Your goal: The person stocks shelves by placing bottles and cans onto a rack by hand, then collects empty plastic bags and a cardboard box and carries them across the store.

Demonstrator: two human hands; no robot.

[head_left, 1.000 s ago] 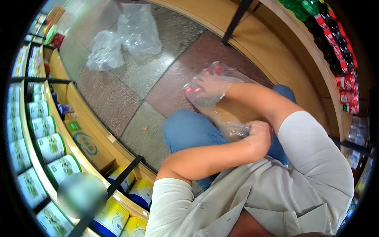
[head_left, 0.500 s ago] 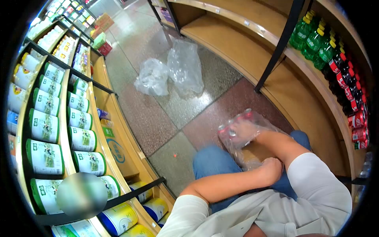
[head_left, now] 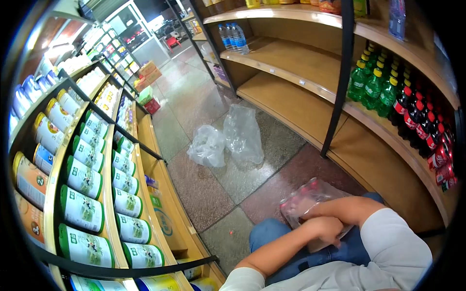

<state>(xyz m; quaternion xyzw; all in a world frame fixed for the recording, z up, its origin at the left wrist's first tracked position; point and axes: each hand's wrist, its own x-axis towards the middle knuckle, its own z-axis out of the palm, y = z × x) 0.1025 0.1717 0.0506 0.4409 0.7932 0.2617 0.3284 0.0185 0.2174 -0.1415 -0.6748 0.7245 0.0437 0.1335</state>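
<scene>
A shrink-wrapped pack of red-capped bottles point(head_left: 297, 200) leans by my knees, with clear plastic film point(head_left: 331, 191) loose around its near end. My right hand point(head_left: 313, 211) reaches in under the film toward the bottles. Its fingers are blurred and partly covered, so their grip does not show. My left hand point(head_left: 326, 230) is closed at the near edge of the film, just in front of my right wrist, with its fingers bent downward. Below both hands are my jeans point(head_left: 276, 237).
Two crumpled clear plastic bags point(head_left: 242, 136) lie on the tiled floor ahead. The right shelf holds green bottles point(head_left: 371, 89) and dark red-capped bottles point(head_left: 415, 109). Several green-and-white cans point(head_left: 82, 208) line the left shelf. Water bottles point(head_left: 234, 38) stand on the far shelf.
The view has tilted up, showing more shelves and the doorway. My right hand has drawn back from the bottles toward me, and my left hand has come closer beside it.
</scene>
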